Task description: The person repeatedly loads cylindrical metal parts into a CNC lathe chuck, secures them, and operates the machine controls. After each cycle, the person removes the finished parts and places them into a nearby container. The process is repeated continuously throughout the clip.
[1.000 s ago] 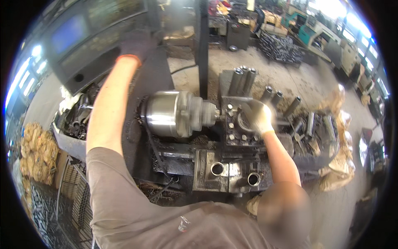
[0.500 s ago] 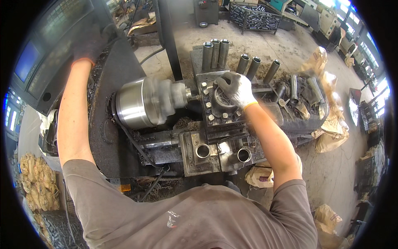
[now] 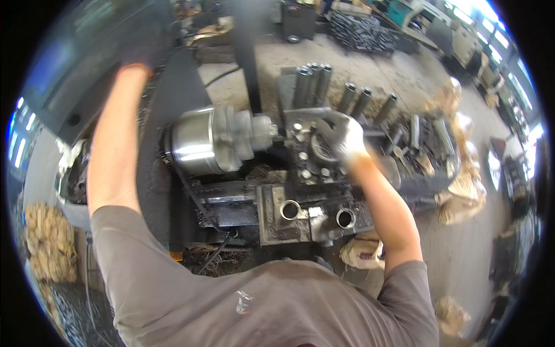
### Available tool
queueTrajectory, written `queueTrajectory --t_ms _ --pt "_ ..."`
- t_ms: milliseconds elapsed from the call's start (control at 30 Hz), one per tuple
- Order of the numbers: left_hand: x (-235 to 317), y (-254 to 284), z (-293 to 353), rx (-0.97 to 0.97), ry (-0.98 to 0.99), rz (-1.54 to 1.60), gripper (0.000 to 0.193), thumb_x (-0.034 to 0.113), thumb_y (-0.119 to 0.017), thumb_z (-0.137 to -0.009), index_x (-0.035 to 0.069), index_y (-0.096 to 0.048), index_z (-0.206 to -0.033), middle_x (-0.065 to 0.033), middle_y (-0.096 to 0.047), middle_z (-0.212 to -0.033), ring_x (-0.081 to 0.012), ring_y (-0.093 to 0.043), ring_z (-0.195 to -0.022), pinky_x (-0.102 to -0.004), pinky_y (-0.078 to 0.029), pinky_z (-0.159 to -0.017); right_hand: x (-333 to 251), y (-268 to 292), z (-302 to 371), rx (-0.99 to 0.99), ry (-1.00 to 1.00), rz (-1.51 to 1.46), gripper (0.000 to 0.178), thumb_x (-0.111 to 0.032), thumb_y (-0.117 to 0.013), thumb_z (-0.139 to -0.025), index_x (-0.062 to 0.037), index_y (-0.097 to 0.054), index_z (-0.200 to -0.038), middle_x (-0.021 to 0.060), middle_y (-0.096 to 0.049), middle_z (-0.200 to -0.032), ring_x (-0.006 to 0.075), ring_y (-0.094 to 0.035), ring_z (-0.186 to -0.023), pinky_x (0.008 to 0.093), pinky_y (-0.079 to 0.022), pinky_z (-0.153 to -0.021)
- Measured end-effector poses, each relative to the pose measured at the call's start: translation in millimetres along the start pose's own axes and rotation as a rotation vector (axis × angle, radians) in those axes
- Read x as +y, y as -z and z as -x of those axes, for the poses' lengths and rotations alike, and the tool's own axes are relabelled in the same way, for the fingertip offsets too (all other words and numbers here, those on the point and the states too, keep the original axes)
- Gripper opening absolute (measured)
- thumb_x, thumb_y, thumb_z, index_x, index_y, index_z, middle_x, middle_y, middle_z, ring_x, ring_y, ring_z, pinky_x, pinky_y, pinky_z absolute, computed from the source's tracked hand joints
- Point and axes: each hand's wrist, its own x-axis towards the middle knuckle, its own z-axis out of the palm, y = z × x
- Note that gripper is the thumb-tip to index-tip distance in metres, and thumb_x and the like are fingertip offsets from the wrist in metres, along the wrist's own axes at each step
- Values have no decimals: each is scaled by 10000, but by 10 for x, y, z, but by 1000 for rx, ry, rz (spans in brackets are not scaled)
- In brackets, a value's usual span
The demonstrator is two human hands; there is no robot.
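Across the grey concrete floor (image 3: pixel 457 254) I can see a dark, boxy metal cabinet (image 3: pixel 298 22) with a small, round, silvery dish (image 3: pixel 293 39) just at its foot. To the right of that lies a broad heap of small dark-grey metal pieces (image 3: pixel 361 32), near a teal-and-pale machine (image 3: pixel 399 11). Over on the left sit lumpy brown wrapped bundles (image 3: pixel 49 234). A crumpled tan paper bag (image 3: pixel 363 253) rests low down, and bright windows (image 3: pixel 523 63) show at the far right.

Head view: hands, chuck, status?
Right hand over the bolted block. Left hand blurred, by the dark panel. Chuck blurred at front, likely spinning. Steel tubes stand beyond the block.
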Motion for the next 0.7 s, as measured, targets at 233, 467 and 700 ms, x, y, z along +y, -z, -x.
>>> queueTrajectory --t_ms 233,467,700 --pt "-624 194 1110 123 496 225 705 718 -429 -1039 134 -632 -1378 -200 -613 -1476 -462 -632 -1286 -595 -489 -1054 -10 33 -7 24 66 43 244 -274 -759 -953 -38 -803 -997 193 -768 -942 382 -746 -851 438 -570 -755" --pt "-1507 272 1642 218 845 261 641 671 -507 -1029 114 -663 -1305 -180 -599 -1514 -441 -638 -1301 -583 -488 -1052 124 -3 -17 -2 38 40 307 -316 -762 -952 -11 -795 -968 213 -763 -937 384 -743 -856 430 -566 -780" --pt "-1843 32 1563 325 740 163 596 620 -393 -1094 151 -661 -1344 -103 -558 -1582 -408 -661 -1291 -580 -546 -1006 142 -15 -19 -26 13 52 287 -272 -726 -956 -4 -790 -1036 191 -779 -964 296 -764 -856 387 -572 -801"
